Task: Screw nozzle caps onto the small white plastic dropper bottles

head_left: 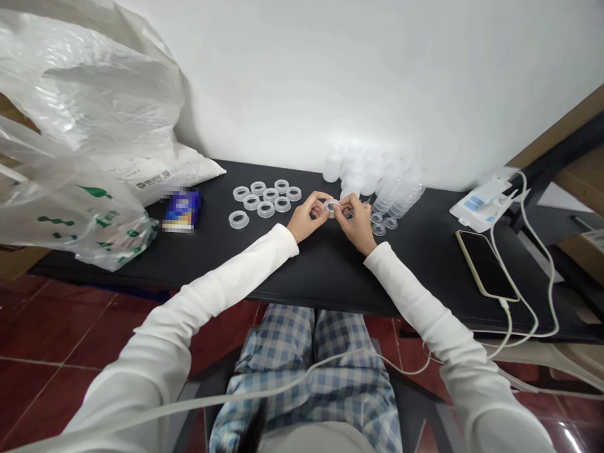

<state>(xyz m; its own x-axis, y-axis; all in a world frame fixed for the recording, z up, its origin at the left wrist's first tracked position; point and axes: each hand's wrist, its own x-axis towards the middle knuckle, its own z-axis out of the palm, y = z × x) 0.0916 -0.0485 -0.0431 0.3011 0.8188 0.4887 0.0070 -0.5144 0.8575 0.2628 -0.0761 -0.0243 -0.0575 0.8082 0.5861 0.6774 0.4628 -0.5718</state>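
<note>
Above black worktop (330, 268) centre: left hand (310, 217) and right hand (356, 222) meet, fingers of both pinched narrow on small translucent plastic ring (331, 206), just off surface. Risk: ring may pop from pinch; jerking right hand could topple stacked clear plastic cups (393, 194) just behind.

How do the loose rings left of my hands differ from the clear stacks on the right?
The loose rings lie flat and unstacked in one layer; the clear stacks are pieces nested in leaning columns. The loose rings sit by the left hand, the clear stacks by the right hand, both hands pinching one held ring. Both are translucent plastic on the black table.
</note>
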